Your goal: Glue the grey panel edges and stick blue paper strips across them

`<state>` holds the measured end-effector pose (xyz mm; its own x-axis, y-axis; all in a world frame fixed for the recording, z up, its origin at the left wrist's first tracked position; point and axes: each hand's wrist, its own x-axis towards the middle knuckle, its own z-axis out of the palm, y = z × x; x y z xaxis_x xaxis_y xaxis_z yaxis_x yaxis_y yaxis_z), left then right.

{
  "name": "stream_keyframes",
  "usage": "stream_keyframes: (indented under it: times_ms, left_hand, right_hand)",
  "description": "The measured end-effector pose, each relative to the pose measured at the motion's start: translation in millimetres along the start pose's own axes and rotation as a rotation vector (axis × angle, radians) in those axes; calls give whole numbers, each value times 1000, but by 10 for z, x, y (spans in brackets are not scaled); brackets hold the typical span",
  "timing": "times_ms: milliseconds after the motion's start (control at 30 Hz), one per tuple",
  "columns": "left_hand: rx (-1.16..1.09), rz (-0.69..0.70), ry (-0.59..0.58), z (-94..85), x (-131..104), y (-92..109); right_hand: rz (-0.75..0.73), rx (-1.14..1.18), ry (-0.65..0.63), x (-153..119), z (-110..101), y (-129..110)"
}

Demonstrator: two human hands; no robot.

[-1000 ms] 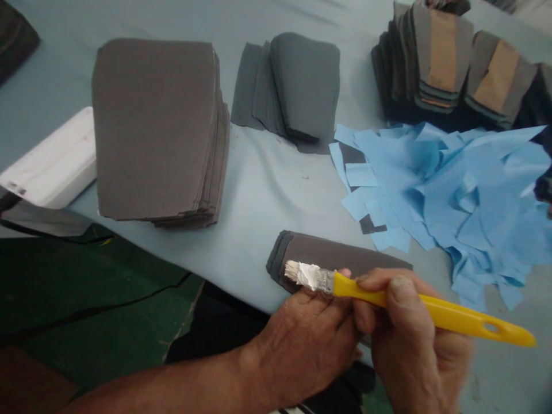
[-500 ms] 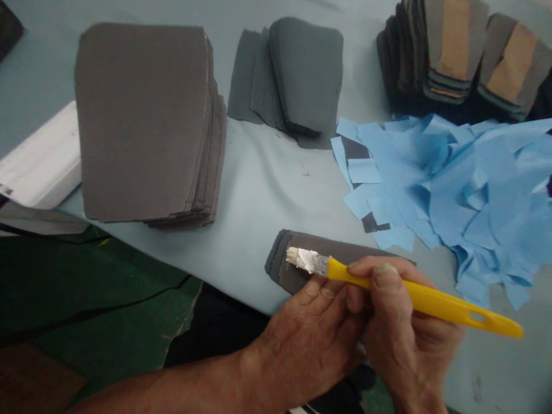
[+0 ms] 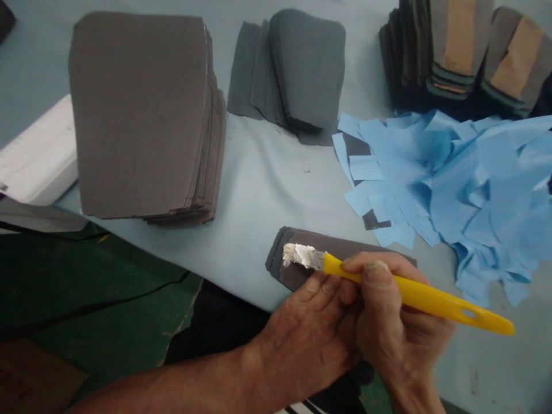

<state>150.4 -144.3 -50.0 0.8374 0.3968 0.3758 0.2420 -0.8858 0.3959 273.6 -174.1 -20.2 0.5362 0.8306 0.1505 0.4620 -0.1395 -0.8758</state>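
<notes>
Pinched in my right hand (image 3: 397,310) is a yellow-handled brush (image 3: 440,297), its bristles coated with white paste. The brush tip touches the left end of a long dark grey-brown piece (image 3: 340,244), which lies over darker layers near the table's front edge. My left hand (image 3: 308,333) presses on the near side of that piece, its fingers close together and partly hidden behind my right hand. The far right part of the piece is covered by my right hand.
A tall stack of brown sheets (image 3: 138,115) stands at the left, beside a white box (image 3: 41,155). Dark grey pieces (image 3: 308,69) lie at the back middle. Blue strips (image 3: 483,172) are heaped at the right, with stacked pieces bearing tan strips (image 3: 459,34) behind.
My right hand and the brush have shifted slightly left, bringing the bristles nearer the left end of the piece. My left hand stays on the piece.
</notes>
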Motion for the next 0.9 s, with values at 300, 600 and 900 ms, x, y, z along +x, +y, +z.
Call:
stream_keyframes:
  times_ms: [300, 600, 900]
  left_hand:
    - [-112, -32, -18, 84, -57, 16]
    - [20, -6, 25, 43, -26, 1]
    - [-149, -92, -10, 78, -47, 27]
  right_hand:
    - [13, 119, -113, 7, -53, -12]
    - [21, 81, 102, 39, 88, 10]
    - [176, 271, -34, 61, 36, -89]
